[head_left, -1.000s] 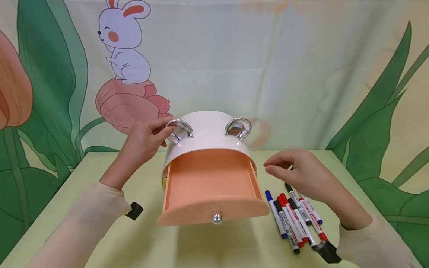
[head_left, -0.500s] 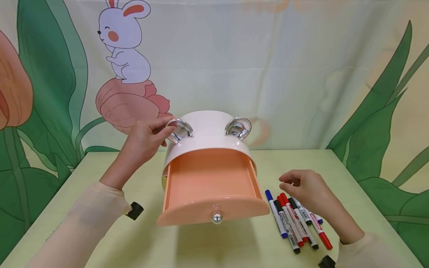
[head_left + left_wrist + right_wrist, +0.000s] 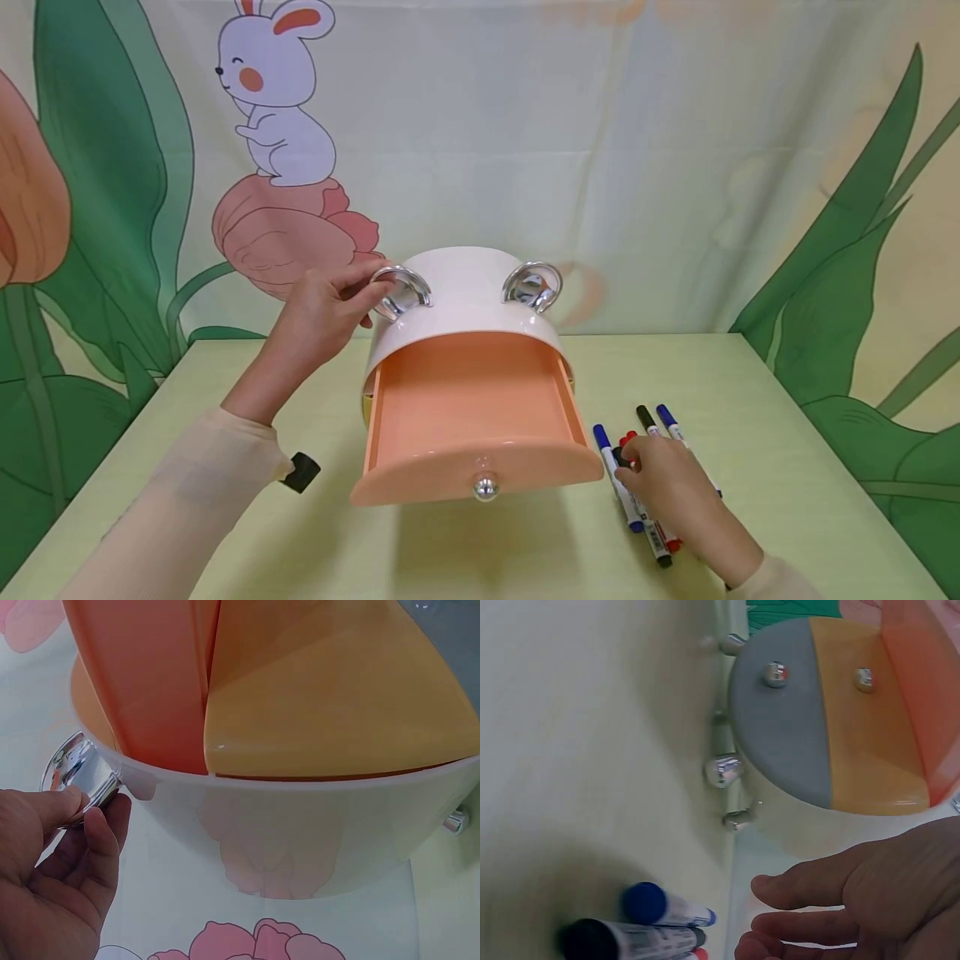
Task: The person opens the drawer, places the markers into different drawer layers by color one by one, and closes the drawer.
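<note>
A rounded white drawer box (image 3: 465,287) stands mid-table with its top orange drawer (image 3: 472,400) pulled out, nothing inside it. My left hand (image 3: 318,325) pinches the box's left silver ear (image 3: 82,776) between thumb and fingers. My right hand (image 3: 678,492) hovers over a pile of markers, thumb and fingers loosely bent with a gap between them. A blue-capped marker (image 3: 618,483) lies at the pile's left side; a dark-capped marker (image 3: 647,419) and another blue-capped one (image 3: 671,423) stick out behind the hand. The hand hides several others.
Below the orange drawer sit a yellow drawer (image 3: 855,735) and a grey drawer (image 3: 776,727), both closed, with silver knobs. Short silver feet (image 3: 724,771) carry the box. A printed cloth (image 3: 675,167) with a rabbit and plants hangs behind the table (image 3: 300,550).
My right hand has come down and toward me from beside the box, now covering part of the markers. A red-ended marker shifted slightly. My left hand keeps its place on the ear.
</note>
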A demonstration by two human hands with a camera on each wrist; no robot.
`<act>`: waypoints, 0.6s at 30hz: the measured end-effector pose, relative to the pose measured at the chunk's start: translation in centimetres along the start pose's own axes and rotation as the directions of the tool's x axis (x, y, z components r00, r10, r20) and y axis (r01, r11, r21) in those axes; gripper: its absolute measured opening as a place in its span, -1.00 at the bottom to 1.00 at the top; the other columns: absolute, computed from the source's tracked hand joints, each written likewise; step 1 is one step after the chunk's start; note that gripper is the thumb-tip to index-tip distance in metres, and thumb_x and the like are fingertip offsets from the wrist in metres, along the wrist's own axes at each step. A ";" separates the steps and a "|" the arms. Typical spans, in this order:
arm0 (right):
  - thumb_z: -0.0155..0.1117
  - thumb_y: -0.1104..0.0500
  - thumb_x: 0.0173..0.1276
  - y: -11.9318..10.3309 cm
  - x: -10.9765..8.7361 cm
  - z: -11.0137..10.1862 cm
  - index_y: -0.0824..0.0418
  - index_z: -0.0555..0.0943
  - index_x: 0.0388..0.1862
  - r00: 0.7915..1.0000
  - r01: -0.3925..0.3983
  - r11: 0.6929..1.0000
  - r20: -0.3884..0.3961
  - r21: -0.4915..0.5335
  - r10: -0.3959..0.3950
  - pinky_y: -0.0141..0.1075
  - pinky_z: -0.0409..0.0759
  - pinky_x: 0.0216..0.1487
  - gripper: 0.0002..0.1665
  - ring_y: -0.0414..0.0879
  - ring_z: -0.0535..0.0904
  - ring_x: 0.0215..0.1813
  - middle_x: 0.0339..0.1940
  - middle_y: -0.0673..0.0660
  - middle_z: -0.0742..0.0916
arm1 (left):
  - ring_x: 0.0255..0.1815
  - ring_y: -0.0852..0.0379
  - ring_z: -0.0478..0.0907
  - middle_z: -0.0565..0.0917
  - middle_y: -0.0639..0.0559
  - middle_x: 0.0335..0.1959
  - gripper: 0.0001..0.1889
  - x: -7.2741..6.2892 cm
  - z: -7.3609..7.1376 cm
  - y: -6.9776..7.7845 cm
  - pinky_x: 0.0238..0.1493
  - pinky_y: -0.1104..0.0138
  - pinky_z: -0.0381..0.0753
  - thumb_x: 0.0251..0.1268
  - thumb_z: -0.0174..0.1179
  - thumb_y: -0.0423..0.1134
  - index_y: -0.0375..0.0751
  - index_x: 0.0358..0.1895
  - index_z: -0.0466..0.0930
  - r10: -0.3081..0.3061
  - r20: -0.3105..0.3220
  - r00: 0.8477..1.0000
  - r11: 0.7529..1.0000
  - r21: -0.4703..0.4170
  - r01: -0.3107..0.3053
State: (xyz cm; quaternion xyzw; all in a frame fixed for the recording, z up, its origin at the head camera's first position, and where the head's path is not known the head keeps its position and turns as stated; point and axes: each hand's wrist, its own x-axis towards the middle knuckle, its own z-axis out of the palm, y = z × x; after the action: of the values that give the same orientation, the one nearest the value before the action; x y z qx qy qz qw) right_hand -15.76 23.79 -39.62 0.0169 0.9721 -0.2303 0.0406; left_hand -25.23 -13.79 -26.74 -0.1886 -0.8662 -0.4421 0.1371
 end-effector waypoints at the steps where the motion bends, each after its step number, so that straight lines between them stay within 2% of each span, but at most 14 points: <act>1: 0.44 0.25 0.38 0.0 0.0 0.3 0.35 0.70 -0.16 1.000 -0.013 1.000 0.007 -0.010 0.014 -0.21 0.59 -0.39 -0.83 -0.08 0.50 -0.46 -0.49 0.08 0.61 | -0.38 -0.06 0.58 0.77 -0.18 -0.09 -0.63 0.0 0.0 0.0 -0.47 0.43 0.52 0.51 0.26 -0.28 -0.26 0.29 0.65 0.002 -0.001 1.000 1.000 0.000 -0.002; 2: 0.43 0.25 0.38 0.0 0.0 0.5 0.34 0.70 -0.19 1.000 -0.028 1.000 0.011 -0.012 0.028 -0.23 0.57 -0.42 -0.85 -0.09 0.50 -0.48 -0.50 0.08 0.59 | -0.38 -0.06 0.58 0.77 -0.18 -0.09 -0.63 0.0 0.0 0.0 -0.47 0.43 0.53 0.51 0.26 -0.28 -0.26 0.29 0.65 0.004 -0.001 1.000 1.000 0.000 -0.004; 3: 0.43 0.25 0.38 0.0 0.0 0.8 0.32 0.69 -0.21 0.999 -0.042 0.999 0.015 -0.010 0.042 -0.30 0.47 -0.53 -0.86 -0.10 0.49 -0.51 -0.52 0.09 0.58 | -0.38 -0.06 0.58 0.77 -0.18 -0.09 -0.64 0.0 0.0 0.0 -0.47 0.43 0.53 0.51 0.26 -0.28 -0.26 0.29 0.65 0.006 -0.001 1.000 1.000 0.001 -0.006; 7: 0.41 0.25 0.38 0.1 -0.1 1.5 0.31 0.68 -0.27 0.998 -0.064 0.998 0.008 -0.015 0.064 -0.33 0.43 -0.58 -0.88 -0.10 0.49 -0.57 -0.55 0.10 0.57 | -0.37 -0.06 0.58 0.77 -0.17 -0.11 -0.64 0.0 0.1 0.0 -0.47 0.43 0.54 0.51 0.26 -0.29 -0.25 0.29 0.66 0.007 0.000 1.000 1.000 0.001 -0.007; 11: 0.42 0.27 0.37 0.1 -0.2 2.1 0.29 0.65 -0.33 0.998 -0.063 0.998 -0.004 -0.015 0.063 -0.32 0.44 -0.58 -0.87 -0.09 0.48 -0.57 -0.56 0.11 0.56 | -0.37 -0.06 0.58 0.76 -0.17 -0.12 -0.65 0.0 0.0 -0.1 -0.46 0.43 0.54 0.51 0.26 -0.28 -0.24 0.28 0.66 0.003 -0.002 1.000 1.000 -0.002 -0.003; 18: 0.42 0.29 0.35 0.4 -0.1 3.2 0.28 0.60 -0.44 0.999 -0.032 0.998 -0.037 -0.060 0.030 -0.26 0.43 -0.46 -0.81 -0.03 0.44 -0.41 -0.44 0.13 0.53 | -0.38 -0.06 0.58 0.76 -0.17 -0.12 -0.65 0.0 0.1 -0.1 -0.47 0.43 0.53 0.51 0.26 -0.29 -0.25 0.28 0.66 0.010 -0.004 1.000 1.000 -0.007 -0.010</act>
State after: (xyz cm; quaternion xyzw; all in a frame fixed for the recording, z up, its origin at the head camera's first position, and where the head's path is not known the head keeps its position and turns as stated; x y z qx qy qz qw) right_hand -15.42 22.74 -42.66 0.0348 0.9788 -0.1999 0.0271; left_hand -25.27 -13.78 -26.89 -0.1923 -0.8633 -0.4450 0.1404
